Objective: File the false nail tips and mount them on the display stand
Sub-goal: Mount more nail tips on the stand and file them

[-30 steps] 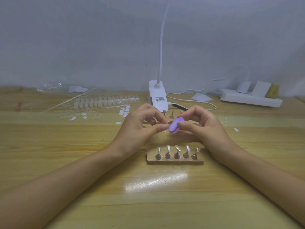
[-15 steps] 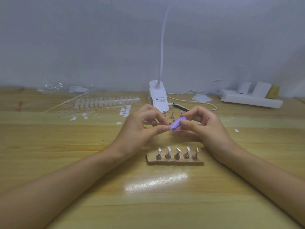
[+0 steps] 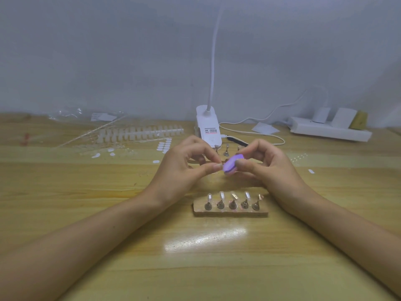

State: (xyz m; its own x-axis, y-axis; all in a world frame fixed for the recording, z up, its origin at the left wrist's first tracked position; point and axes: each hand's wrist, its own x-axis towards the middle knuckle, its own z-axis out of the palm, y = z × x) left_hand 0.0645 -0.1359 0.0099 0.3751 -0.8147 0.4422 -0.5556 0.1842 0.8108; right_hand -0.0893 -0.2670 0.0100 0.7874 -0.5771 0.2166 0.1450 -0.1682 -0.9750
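Note:
My right hand pinches a small purple file block between thumb and fingers above the table. My left hand has its thumb and forefinger pinched together right against the block's left edge, holding a small clear nail tip that is barely visible. In front of both hands lies the display stand, a tan strip with several metal holders, some carrying clear nail tips. Loose metal holders stand behind my hands.
A white clip lamp with its cable stands at the back centre. Strips of clear nail tips and sticker dots lie at the back left. A white power strip with plugs sits at the back right.
Both hands have stayed in place; the purple block has shifted slightly against the left fingertips.

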